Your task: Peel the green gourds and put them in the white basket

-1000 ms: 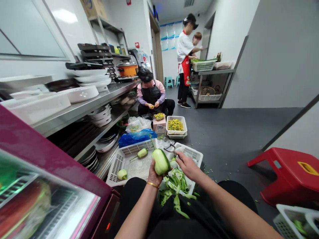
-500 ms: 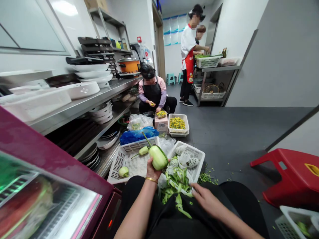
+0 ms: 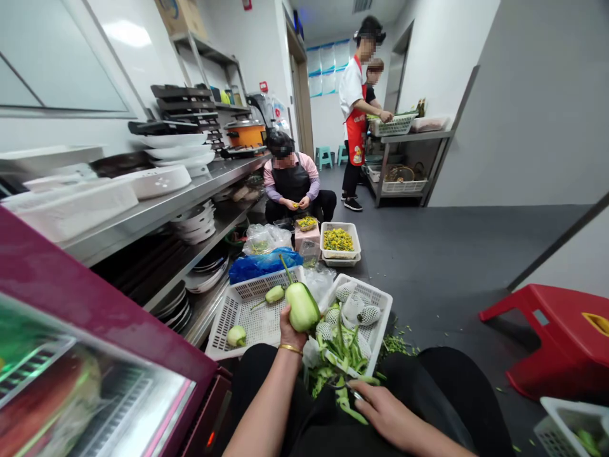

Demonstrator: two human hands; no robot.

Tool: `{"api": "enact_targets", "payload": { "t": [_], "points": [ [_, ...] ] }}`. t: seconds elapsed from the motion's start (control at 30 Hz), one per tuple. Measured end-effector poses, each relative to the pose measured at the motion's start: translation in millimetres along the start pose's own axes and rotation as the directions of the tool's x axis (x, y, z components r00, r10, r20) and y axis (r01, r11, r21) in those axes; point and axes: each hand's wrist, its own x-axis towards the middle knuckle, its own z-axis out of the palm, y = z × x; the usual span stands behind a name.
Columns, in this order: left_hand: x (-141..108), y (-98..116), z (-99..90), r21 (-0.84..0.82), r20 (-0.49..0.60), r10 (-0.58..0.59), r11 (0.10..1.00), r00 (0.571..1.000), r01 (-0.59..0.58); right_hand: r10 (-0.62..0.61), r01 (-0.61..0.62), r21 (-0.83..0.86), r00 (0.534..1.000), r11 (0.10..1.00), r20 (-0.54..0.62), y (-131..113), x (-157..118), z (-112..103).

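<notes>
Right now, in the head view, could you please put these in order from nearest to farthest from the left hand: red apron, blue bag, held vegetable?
Nearest to the left hand first:
1. Held vegetable: in the hand itself.
2. Blue bag: ahead, just beyond the left basket.
3. Red apron: far back, a little to the right.

Bright, cool, fairly even indoor light, seemingly from above. Hot glare patch on glossy white wall panel [image 3: 126, 33]; sheen along long stainless-steel shelf [image 3: 166, 203], dark shadow underneath. Wide-angle stretch at edges: white rectangular plastic tray [image 3: 80, 209] smeared, red plastic stool [image 3: 556, 317] pulled long. Magenta-framed glass display case [image 3: 118, 311] blurry, partly washed out. Middle reasonably sharp.
</notes>
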Motion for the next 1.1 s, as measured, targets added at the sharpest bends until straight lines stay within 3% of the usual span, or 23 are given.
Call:
{"api": "enact_targets", "payload": {
  "t": [0.03,0.13,0.27,0.37,0.43,0.53,0.6,0.67,0.77,0.9,0.97,1.03,1.1],
  "points": [
    [0,0,1.2,-0.003,0.041,-0.027,1.0,0.999,0.028,0.024,-0.024,0.006,1.0,1.0,0.0,7,-7,-3],
    [-4,-12,-2.4,0.01,0.127,-0.169,0.985,0.977,0.169,0.044,-0.044,0.0,0.982,0.999,-0.184,4,-1,-24],
    [-14,-39,-21.8,0.094,0.028,-0.367,0.927,0.93,0.363,0.015,-0.046,-0.105,0.96,0.993,-0.28,-25,49,-54],
    [-17,-49,-27.4,0.148,-0.003,-0.262,0.954,0.965,0.259,0.022,-0.062,-0.127,0.956,0.99,-0.292,-41,78,-56],
    [-14,-50,-23.1,0.152,-0.006,-0.154,0.976,0.988,0.153,0.024,-0.063,-0.123,0.954,0.99,-0.298,-43,82,-43],
    [-6,-43,-12.2,0.111,-0.122,-0.048,0.992,0.991,0.062,0.03,-0.061,-0.101,0.958,0.993,-0.284,-31,57,-10],
    [0,-35,-6.0,0.076,-0.2,-0.008,0.997,0.98,0.024,0.035,-0.051,-0.072,0.978,0.996,-0.205,-12,27,8],
    [3,-27,-1.7,0.037,-0.159,-0.012,0.999,0.987,0.018,0.058,-0.064,-0.064,0.994,0.996,-0.092,9,-1,14],
    [-1,-19,0.1,-0.008,0.016,-0.077,0.997,0.997,0.077,0.1,-0.104,-0.075,0.994,0.992,-0.054,16,-15,-10],
    [-10,-25,-8.3,0.024,0.083,-0.178,0.984,0.98,0.177,-0.008,-0.019,-0.107,0.969,0.994,-0.247,-26,30,-61],
    [-11,-31,-14.5,0.059,0.061,-0.208,0.977,0.976,0.204,-0.031,-0.005,-0.126,0.96,0.992,-0.279,-50,61,-72],
    [-9,-35,-18.1,0.077,0.031,-0.184,0.98,0.982,0.181,-0.037,0.001,-0.124,0.956,0.992,-0.291,-62,79,-64],
    [-4,-33,-17.0,0.066,-0.005,-0.108,0.992,0.994,0.108,-0.032,-0.004,-0.114,0.949,0.993,-0.314,-58,76,-41]
  ]
}}
